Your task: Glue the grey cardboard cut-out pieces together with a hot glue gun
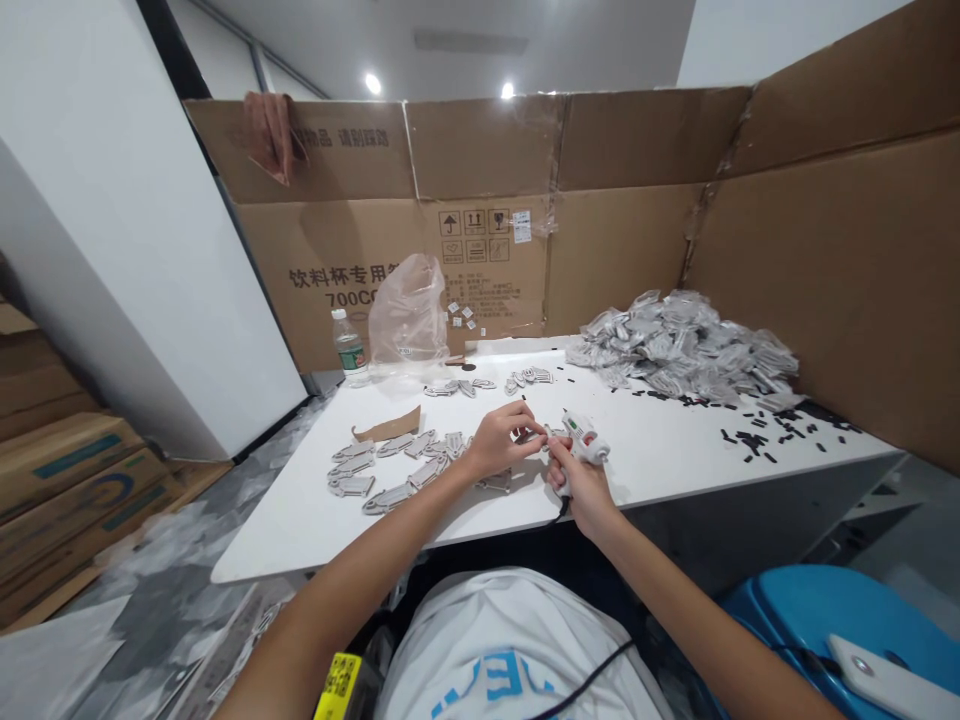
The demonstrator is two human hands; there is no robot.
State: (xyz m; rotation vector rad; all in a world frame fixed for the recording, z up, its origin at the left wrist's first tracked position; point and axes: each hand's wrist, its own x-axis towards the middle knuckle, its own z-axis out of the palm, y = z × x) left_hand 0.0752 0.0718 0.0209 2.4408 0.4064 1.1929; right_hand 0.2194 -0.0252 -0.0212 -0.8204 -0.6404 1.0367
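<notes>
My right hand (579, 488) is wrapped round the handle of a white glue gun (586, 438), which has a dark cord hanging over the table's front edge. Its fingertips come up close to my left hand (498, 442). The left fingers are pinched on a small grey piece, mostly hidden by the fingers. Around and left of that hand, flat grey plastic pieces (352, 466) lie in curved rows on the white table (292, 540). More grey pieces (529, 378) lie farther back.
At the back right sits a heap of bagged grey pieces (682, 345), with small black strips (750, 442) scattered before it. A water bottle (349, 346), a clear plastic bag (409, 315) and a cardboard scrap (388, 427) are leftward. Cardboard walls (622, 240) enclose the back and right.
</notes>
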